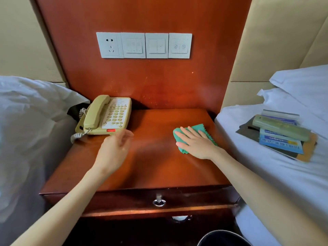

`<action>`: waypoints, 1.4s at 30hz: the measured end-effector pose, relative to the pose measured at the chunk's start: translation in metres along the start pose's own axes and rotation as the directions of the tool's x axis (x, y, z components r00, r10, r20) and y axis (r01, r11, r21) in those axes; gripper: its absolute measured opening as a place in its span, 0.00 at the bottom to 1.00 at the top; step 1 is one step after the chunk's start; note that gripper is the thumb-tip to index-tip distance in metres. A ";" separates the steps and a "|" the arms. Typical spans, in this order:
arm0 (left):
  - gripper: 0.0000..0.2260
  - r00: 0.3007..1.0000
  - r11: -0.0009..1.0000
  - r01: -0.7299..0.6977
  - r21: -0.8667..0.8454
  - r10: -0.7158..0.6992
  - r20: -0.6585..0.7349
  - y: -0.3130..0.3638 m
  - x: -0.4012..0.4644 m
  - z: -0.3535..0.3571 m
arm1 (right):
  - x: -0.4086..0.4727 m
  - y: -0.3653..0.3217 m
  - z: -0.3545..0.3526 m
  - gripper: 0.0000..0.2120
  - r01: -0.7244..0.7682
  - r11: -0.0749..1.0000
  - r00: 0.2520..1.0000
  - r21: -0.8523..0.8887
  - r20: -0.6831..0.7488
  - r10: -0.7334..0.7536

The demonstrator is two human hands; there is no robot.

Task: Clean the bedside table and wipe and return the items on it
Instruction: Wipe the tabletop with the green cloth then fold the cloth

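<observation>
Right hand (195, 142) — fingers straight, palm pressing the green cloth (197, 134) flat on the right part of our bedside table (150, 166). Left hand (116, 146) — blurred, fingers loosely spread, holding nothing, raised just in front of the beige telephone (106, 115), which sits at the table's back left corner. On the bed (266, 166) to our right: a stack of booklets (280, 142) with a pale green remote (280, 129) on top.

Both forearms are showing bare right up to the frame's edge, no sleeves reaching them; the left hand (118, 146) and right hand (196, 142) are wearing nothing visible, the left one blurring.
</observation>
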State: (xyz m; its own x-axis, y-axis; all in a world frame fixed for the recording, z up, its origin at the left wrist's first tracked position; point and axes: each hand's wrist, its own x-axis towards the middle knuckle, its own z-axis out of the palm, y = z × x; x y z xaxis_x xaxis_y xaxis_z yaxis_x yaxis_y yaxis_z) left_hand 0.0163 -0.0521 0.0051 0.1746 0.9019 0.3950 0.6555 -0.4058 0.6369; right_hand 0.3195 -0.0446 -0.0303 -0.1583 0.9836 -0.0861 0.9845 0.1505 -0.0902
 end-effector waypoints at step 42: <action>0.16 0.746 0.823 0.547 -0.150 -0.561 -0.358 -0.124 -0.010 -0.062 | 0.161 -0.125 -0.013 0.26 0.176 0.984 0.984 -0.019 0.045 -0.175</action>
State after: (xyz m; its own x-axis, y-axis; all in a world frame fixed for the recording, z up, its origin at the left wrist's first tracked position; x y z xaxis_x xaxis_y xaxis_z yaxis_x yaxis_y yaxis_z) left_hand -0.1124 -0.0204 -0.0365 -0.5009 0.8477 0.1747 0.5250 0.1371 0.8400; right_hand 0.1719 0.0961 -0.0201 -0.3310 0.9367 -0.1139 0.9426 0.3228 -0.0851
